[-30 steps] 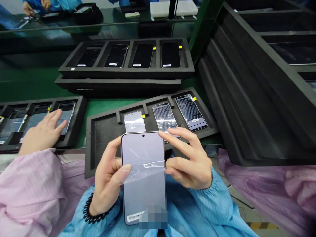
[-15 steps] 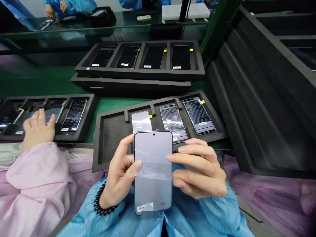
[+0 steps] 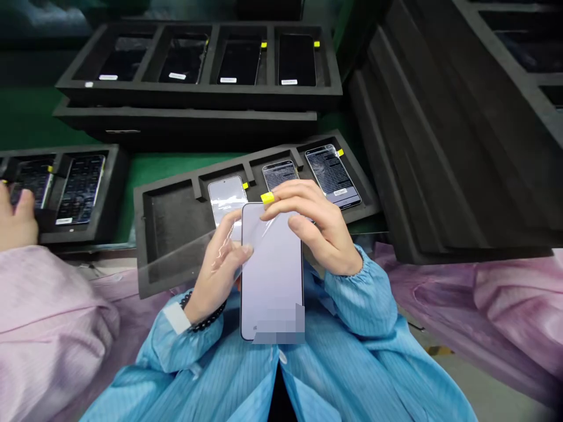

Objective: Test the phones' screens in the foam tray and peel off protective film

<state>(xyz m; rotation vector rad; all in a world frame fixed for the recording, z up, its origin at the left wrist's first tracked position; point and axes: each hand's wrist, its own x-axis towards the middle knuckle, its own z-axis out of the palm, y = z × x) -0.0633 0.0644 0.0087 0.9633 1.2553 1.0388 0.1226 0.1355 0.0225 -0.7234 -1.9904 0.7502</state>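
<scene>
A smartphone [image 3: 272, 275] with a pale lit screen stands upright in front of my chest. My left hand [image 3: 222, 266] grips its left edge, thumb on the screen. A clear protective film [image 3: 176, 258] lies loose across that hand, stretching out to the left. A white label [image 3: 177, 318] shows by my left wrist. My right hand [image 3: 314, 220] is curled over the phone's upper right corner, its fingertips at the film's yellow tab [image 3: 267, 198]; their exact hold is partly hidden. Behind is a black foam tray [image 3: 171, 217] with phones, including a pale-screened one [image 3: 226, 196] and a text-screened one [image 3: 333, 176].
Stacked foam trays [image 3: 197, 99] with dark phones stand at the back. Another person's hand [image 3: 17, 220] is beside a phone tray [image 3: 112, 193] on the left. Tall leaning black trays [image 3: 422, 146] bound the right side. A pink sleeve [image 3: 519, 299] shows at right.
The film that lay on the phone's screen is now lifted off and draped leftward over my left hand. My right hand has moved up to the phone's top. The view has tilted downward.
</scene>
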